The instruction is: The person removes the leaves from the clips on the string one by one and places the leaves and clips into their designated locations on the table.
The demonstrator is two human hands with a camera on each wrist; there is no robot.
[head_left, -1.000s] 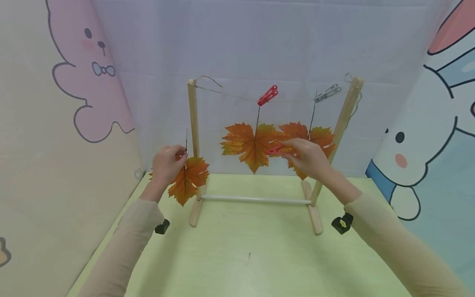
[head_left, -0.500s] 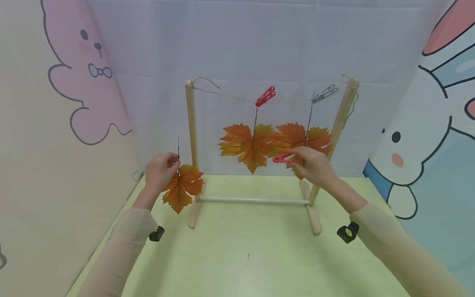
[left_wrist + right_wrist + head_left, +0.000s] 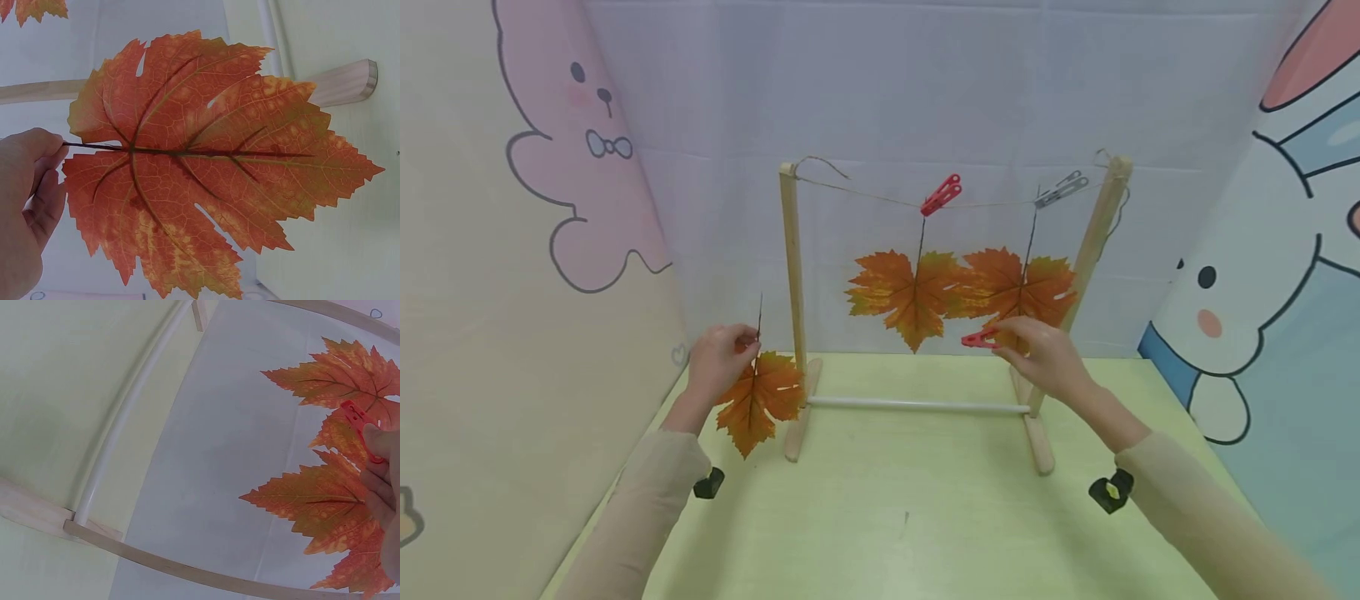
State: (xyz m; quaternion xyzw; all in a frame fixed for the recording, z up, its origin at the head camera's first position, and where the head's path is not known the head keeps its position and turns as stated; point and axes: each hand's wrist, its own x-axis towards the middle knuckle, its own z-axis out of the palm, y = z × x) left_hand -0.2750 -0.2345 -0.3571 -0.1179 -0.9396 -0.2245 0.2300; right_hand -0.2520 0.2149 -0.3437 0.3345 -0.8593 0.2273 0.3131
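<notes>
My left hand (image 3: 721, 360) pinches the dark stem of an orange maple-like leaf (image 3: 762, 400), which hangs below the fingers beside the rack's left post. The left wrist view shows this leaf (image 3: 187, 156) spread flat, its stem between thumb and finger. A red clothespin (image 3: 980, 338) is pinched in my right hand (image 3: 1043, 354), in front of the rack's right side. Two more leaves hang from the string (image 3: 872, 196): the middle leaf (image 3: 906, 292) under a red clothespin (image 3: 942, 195), the right leaf (image 3: 1015, 283) under a grey clothespin (image 3: 1062, 190). The right hand partly covers the right leaf.
A wooden rack has a left post (image 3: 792, 250), a right post (image 3: 1097, 217) and a white lower rod (image 3: 917, 406). Its feet stand on a pale green table (image 3: 880, 508). White cloth hangs behind; printed cartoon panels flank both sides.
Both hands have come down, the left carrying its leaf lower and slightly left, the right lowering its clothespin and shifting a little right. The two hung leaves stay in place.
</notes>
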